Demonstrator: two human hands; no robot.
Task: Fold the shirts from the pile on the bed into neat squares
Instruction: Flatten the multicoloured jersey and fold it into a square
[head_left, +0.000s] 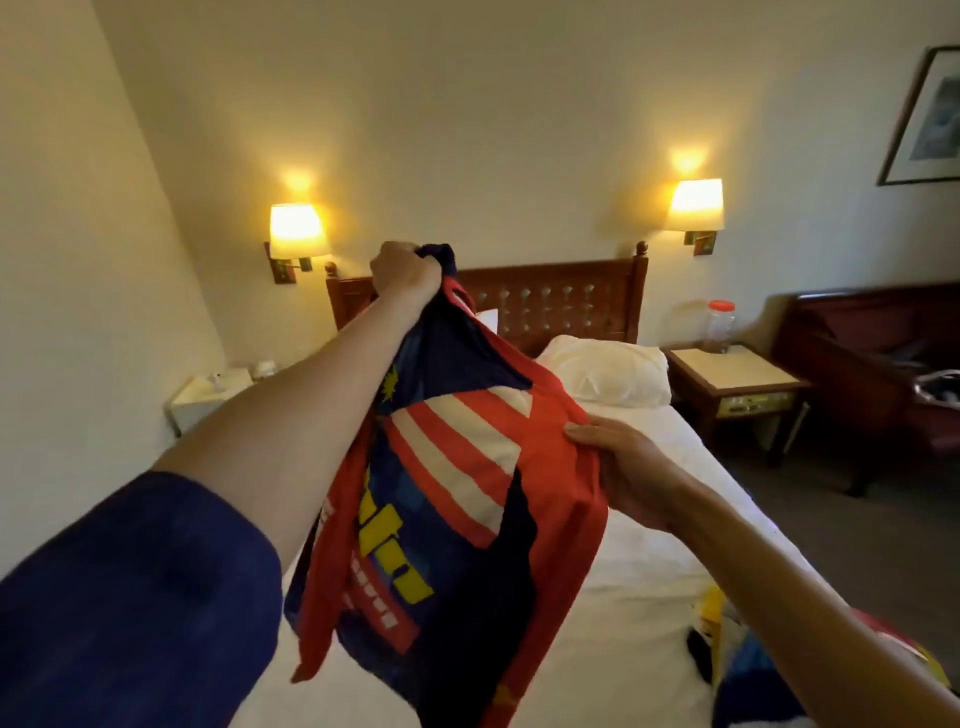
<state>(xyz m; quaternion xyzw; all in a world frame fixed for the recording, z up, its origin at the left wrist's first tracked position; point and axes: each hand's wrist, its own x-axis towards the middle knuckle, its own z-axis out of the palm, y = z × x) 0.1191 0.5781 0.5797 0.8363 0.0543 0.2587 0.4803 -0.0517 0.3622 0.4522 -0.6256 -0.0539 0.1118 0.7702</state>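
1. The single bed with a white sheet shows no folded square anywhere in view, so by my reading the folding has hardly begun.
2. The red and navy printed shirt with red-and-white stripes and yellow lettering hangs in the air above the mattress, bunched and unspread; it has yet to be laid flat, and every fold on it is left to do.
3. The heap of remaining coloured garments lies at the near right of the mattress, partly hidden by the right forearm, waiting its turn.
4. The left hand is raised high, fist clenched round the shirt's top.
5. The right hand pinches the shirt's red side edge, thumb on top.
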